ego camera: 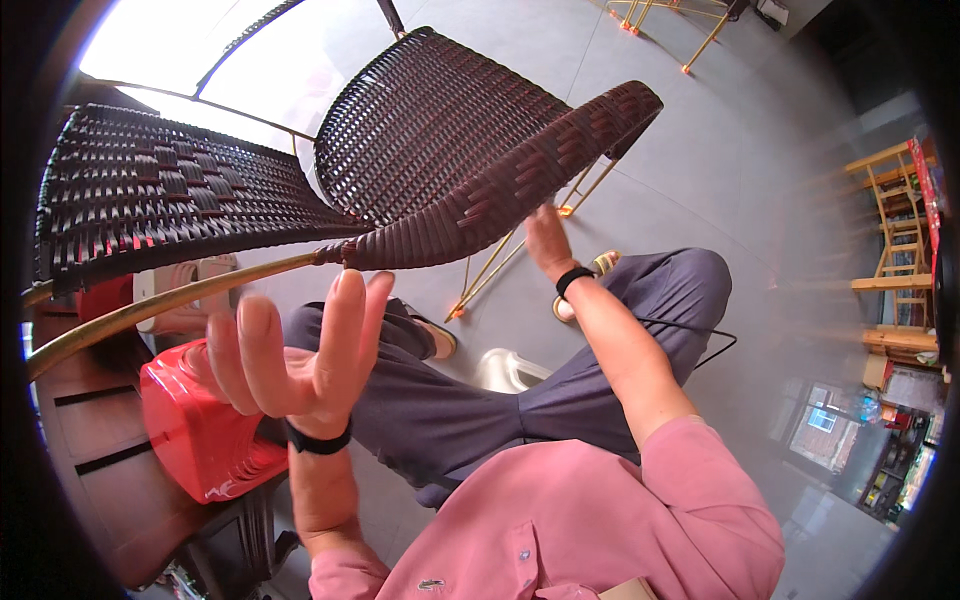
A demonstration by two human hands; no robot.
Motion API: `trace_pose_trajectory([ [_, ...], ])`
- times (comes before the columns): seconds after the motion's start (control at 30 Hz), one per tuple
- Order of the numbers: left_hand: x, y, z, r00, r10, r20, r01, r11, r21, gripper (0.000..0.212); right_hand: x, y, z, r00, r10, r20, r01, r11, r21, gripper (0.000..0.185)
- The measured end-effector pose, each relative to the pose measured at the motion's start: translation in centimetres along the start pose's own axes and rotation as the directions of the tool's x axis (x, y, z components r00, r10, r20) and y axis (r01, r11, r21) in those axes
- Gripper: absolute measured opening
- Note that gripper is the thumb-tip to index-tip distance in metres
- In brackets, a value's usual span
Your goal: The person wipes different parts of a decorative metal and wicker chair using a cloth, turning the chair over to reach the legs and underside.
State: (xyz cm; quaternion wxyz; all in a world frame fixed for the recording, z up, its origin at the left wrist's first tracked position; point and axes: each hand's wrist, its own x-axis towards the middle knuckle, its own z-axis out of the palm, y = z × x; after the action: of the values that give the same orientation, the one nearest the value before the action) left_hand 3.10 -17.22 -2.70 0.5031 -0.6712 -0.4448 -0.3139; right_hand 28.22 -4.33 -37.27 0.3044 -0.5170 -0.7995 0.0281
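Observation:
A dark brown woven wicker chair on a metal frame is tilted before me. Its seat (442, 127) has a thickly wrapped front rim (510, 176), and a woven backrest panel (157, 187) spreads to the left. A bare gold-coloured frame tube (180, 292) curves out from the wrapped corner. My left hand (300, 352) is just below that corner, palm up with fingers apart, and nothing shows in it. My right hand (547, 238) reaches under the front rim; its fingertips are hidden, so its grip is unclear. Both wrists wear black bands.
Stacked red plastic stools (202, 420) stand at left beside dark wooden furniture (97, 450). A white plastic container (510, 371) sits on the floor between my legs. Gold metal legs (645, 22) of other furniture stand at the top. Wooden ladder-like frames (896, 225) line the right side.

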Motion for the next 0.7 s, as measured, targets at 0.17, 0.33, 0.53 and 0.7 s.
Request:
trace_pose_trajectory([
  [0.17,3.4,1.0,0.2,0.929,0.155,0.336,-0.133,0.987,-0.088,0.034,-5.7,-3.3,1.2,0.644,-0.181,0.743,0.067,0.981,0.181,0.017],
  [0.33,3.3,2.4,2.5,0.932,0.188,0.310,-0.124,0.969,-0.212,0.018,-6.6,-3.4,-0.5,0.480,0.112,0.870,-0.275,0.961,0.029,0.017],
  [0.53,4.5,1.9,4.2,0.907,0.296,0.299,-0.279,0.955,-0.099,0.008,-6.8,-2.2,-0.8,0.465,0.202,0.862,-0.398,0.917,0.000,0.021],
  [0.7,8.8,-1.0,8.8,0.891,0.267,0.366,-0.236,0.963,-0.127,0.016,-9.1,0.7,3.0,0.400,0.261,0.878,-0.536,0.844,-0.006,0.021],
])
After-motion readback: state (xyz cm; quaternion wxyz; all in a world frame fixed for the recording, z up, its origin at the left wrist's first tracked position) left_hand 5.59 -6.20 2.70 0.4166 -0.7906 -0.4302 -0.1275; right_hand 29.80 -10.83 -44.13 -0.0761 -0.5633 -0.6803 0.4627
